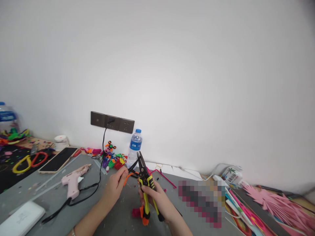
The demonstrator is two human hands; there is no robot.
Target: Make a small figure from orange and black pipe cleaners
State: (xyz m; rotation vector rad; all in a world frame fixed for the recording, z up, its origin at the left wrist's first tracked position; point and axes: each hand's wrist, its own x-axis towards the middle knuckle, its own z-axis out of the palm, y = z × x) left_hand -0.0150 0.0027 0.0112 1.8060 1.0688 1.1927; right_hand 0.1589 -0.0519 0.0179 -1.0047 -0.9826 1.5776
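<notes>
My right hand (154, 195) is wrapped round the yellow and black handles of a pair of pliers (145, 180), whose jaws point up. Pinched in my left hand (118, 182) is a black pipe cleaner (134, 165), its far end at the pliers' jaws. An orange pipe cleaner (127, 178) shows beside my left fingertips. Below the pliers' handles lies an orange and dark red piece (144, 216). Behind the jaws a magenta pipe cleaner (167, 178) lies bent on the grey table (110, 219).
A pink glue gun (72, 182) with a black cord, a phone (59, 160) and a white power bank (22, 219) lie left. A water bottle (135, 146) and colourful fuzzy figures (114, 160) stand near the wall. Pink paper strips (278, 205) spread at right.
</notes>
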